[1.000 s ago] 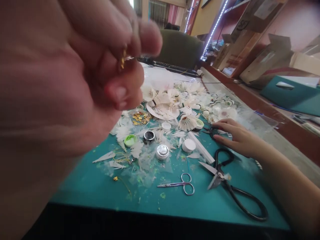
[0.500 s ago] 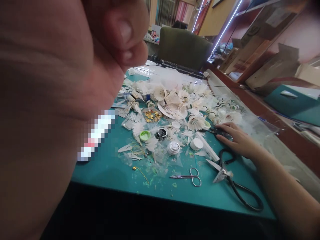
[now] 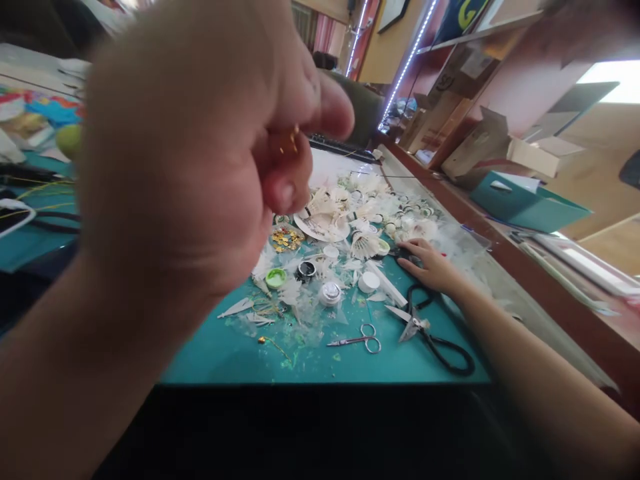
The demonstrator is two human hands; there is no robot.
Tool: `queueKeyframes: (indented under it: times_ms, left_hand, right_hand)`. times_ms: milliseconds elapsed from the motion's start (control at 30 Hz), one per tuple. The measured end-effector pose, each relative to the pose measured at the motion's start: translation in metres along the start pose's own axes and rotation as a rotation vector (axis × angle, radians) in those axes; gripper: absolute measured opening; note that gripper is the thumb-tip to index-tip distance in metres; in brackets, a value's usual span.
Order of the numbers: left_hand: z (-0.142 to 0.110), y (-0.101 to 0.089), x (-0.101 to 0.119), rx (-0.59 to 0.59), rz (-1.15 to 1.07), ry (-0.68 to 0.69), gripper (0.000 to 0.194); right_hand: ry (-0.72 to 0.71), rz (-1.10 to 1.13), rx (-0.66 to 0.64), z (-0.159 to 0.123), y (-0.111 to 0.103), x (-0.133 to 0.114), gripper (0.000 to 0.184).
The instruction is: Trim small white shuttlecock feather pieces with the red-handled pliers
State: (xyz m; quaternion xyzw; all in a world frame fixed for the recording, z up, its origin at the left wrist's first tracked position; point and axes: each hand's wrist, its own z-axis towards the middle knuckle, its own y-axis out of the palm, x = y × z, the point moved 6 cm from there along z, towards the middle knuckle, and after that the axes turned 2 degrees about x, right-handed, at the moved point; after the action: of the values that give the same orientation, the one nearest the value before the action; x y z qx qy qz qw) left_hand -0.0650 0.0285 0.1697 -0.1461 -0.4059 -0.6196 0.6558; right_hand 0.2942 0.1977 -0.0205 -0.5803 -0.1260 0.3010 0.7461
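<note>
My left hand (image 3: 185,153) fills the left of the view, close to the camera, its fingers pinching a small gold piece (image 3: 289,140). My right hand (image 3: 430,265) lies flat on the teal cutting mat (image 3: 210,363), its fingertips at a small black scissor handle (image 3: 404,254). Large black-handled shears (image 3: 425,333) sit just below that hand, and small silver scissors (image 3: 355,340) lie to their left. Feathered shuttlecocks (image 3: 364,245), a white plate (image 3: 320,228), gold sequins (image 3: 286,239), several small jars and lids, and loose feathers crowd the mat's middle.
A keyboard (image 3: 340,148) and an olive chair (image 3: 357,110) stand beyond the mat. Cardboard boxes (image 3: 475,150) and a teal box (image 3: 525,203) sit on the right. Another teal surface (image 3: 35,213) with wires lies far left. The mat's front edge drops to darkness.
The view has swung and tilted, so the mat looks smaller and further off. My left hand has risen, showing the gold piece again. My right hand has stayed near the small scissor handle.
</note>
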Motion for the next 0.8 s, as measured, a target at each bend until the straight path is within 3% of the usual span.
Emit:
queueKeyframes:
  times_ms: [100,300,400,500,600,700,800]
  left_hand:
    - [-0.016,0.018,-0.008,-0.201,-0.087,0.078,0.026]
    - [-0.035,0.030,-0.038,-0.278,-0.064,0.035,0.025]
    - [-0.042,0.031,-0.040,-0.306,0.126,0.190,0.026]
    - [-0.056,0.036,-0.034,-0.389,0.284,0.489,0.022]
    - [-0.066,0.041,-0.035,-0.471,0.343,0.597,0.021]
    - [-0.069,0.044,-0.044,-0.504,0.368,0.484,0.020]
    - [-0.071,0.048,-0.050,-0.512,0.387,0.358,0.021]
  right_hand:
    - [-0.005,0.003,0.035,-0.003,-0.003,-0.005,0.037]
    - [-0.005,0.049,0.094,-0.011,-0.014,-0.007,0.035]
    - [0.015,0.066,0.146,-0.013,-0.026,-0.006,0.035]
    - [0.012,0.088,0.146,-0.014,-0.042,-0.014,0.028]
    - [-0.086,0.155,-0.031,-0.018,-0.055,-0.046,0.027]
    - [-0.228,0.247,-0.298,-0.028,-0.062,-0.092,0.020]
    - [-0.305,0.313,-0.465,-0.038,-0.064,-0.125,0.017]
